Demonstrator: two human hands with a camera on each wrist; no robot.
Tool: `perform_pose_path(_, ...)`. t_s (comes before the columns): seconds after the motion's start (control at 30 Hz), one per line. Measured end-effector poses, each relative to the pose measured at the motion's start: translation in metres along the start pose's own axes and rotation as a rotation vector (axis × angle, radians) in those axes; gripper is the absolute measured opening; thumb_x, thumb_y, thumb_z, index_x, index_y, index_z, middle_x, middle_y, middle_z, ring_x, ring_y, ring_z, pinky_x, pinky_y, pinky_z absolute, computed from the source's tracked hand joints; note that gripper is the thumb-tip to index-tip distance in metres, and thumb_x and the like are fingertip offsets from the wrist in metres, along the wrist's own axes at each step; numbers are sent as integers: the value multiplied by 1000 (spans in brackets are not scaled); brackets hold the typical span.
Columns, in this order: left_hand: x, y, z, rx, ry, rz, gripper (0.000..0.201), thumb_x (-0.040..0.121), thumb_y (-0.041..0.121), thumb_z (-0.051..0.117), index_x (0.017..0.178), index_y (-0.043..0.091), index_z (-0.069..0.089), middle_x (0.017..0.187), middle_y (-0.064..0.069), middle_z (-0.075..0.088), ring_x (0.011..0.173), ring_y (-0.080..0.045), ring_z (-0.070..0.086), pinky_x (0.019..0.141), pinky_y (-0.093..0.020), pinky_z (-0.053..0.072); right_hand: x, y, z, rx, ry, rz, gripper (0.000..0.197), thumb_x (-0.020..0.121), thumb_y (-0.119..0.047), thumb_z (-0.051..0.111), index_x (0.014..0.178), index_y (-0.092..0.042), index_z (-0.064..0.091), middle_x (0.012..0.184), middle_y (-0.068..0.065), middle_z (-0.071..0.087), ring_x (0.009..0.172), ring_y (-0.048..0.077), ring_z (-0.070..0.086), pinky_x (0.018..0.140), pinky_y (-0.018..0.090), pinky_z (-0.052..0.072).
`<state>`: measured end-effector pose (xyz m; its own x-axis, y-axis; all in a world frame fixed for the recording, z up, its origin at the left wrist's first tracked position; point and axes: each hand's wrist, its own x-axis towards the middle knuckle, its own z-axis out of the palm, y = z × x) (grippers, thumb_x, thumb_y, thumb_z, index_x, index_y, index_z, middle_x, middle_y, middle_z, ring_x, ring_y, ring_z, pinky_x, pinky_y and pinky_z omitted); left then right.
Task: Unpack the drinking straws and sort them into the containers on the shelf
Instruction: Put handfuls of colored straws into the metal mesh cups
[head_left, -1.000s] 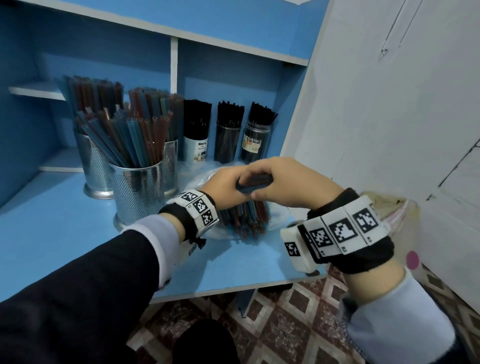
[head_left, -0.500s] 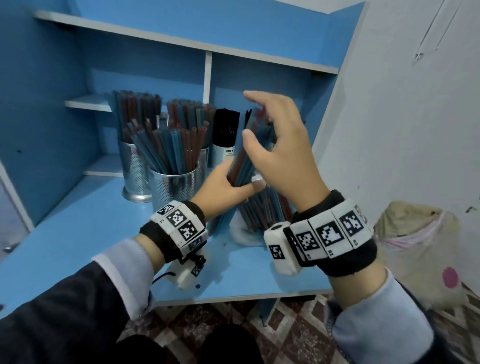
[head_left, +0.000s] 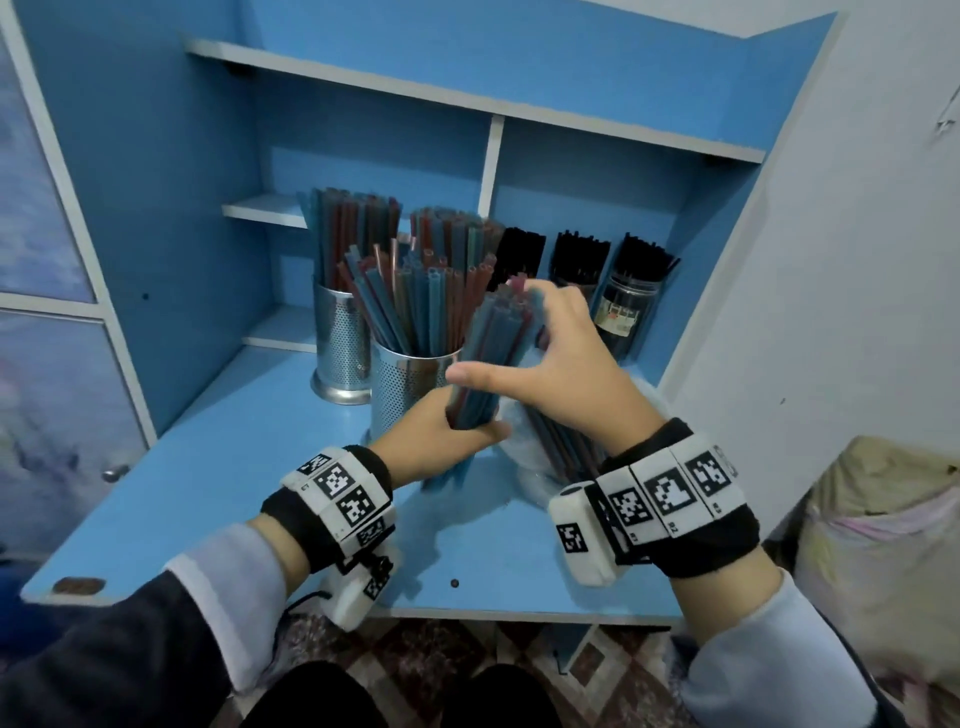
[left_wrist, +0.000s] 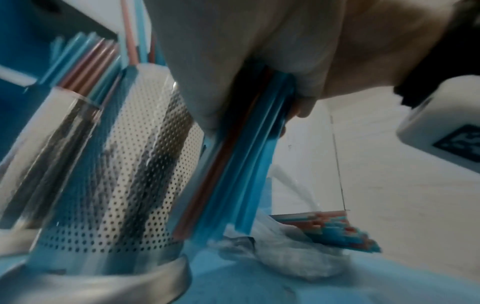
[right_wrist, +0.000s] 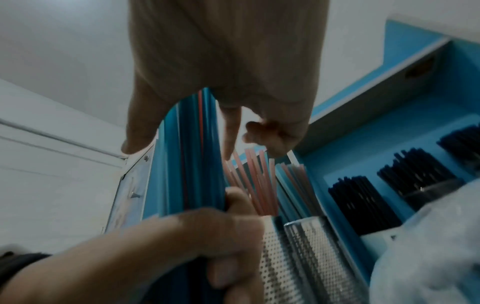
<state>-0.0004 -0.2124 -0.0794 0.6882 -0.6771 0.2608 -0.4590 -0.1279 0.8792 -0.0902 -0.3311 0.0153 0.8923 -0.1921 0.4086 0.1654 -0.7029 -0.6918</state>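
A bundle of blue and red straws (head_left: 493, 358) stands nearly upright just right of the front perforated metal cup (head_left: 402, 387). My left hand (head_left: 447, 436) grips the bundle's lower part (left_wrist: 233, 174). My right hand (head_left: 540, 358) wraps its upper part, thumb across the front, fingers behind the tips (right_wrist: 187, 164). A crumpled clear plastic bag (head_left: 522, 436) lies below my right wrist with more coloured straws (left_wrist: 332, 228) in it. Both metal cups, front and rear (head_left: 340, 353), are packed with coloured straws.
Three jars of black straws (head_left: 579, 260) stand at the back right of the blue shelf (head_left: 249, 467). A white wall closes the right side, and a stuffed sack (head_left: 883, 545) sits on the floor below it. A cabinet door with a knob (head_left: 115, 473) is at left.
The bundle has come up out of the bag to stand upright. My right hand dropped from the straw tips and closed round the upper part. My left hand grips lower down.
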Motion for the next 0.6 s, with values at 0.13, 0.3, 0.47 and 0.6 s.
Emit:
perform_pose_path(0.13, -10, 13, -10, -15, 32, 78, 22, 85, 26, 72, 102, 17, 61, 89, -5, 72, 78, -18, 70, 68, -42, 59, 1, 3, 10, 327, -202, -1, 35, 75, -21, 84, 104, -11, 65, 95, -3, 71, 92, 9, 69, 79, 22, 53)
perform_pose_path(0.3, -16, 12, -14, -114, 524, 372, 63, 66, 31, 86, 108, 19, 41, 102, 2, 55, 94, -15, 59, 85, -28, 52, 9, -14, -1, 461, -145, -259, 7, 86, -2, 70, 85, -5, 63, 77, -11, 65, 78, 4, 65, 73, 15, 49)
perform_pose_path(0.47, 3, -12, -31, 105, 884, 237, 109, 49, 59, 86, 130, 24, 22, 124, -2, 28, 117, -17, 36, 105, -24, 33, 27, -32, -19, 512, 93, -392, 7, 88, -6, 69, 86, -5, 62, 79, -14, 64, 79, 1, 63, 74, 12, 48)
perform_pose_path(0.6, 22, -25, -50, -119, 590, 103, 142, 52, 37, 95, 152, 20, -4, 136, 21, 32, 126, 18, 35, 104, -3, 26, 42, -38, -18, 479, 168, -363, 10, 87, -10, 72, 82, -15, 64, 77, -17, 67, 80, -1, 65, 73, 11, 48)
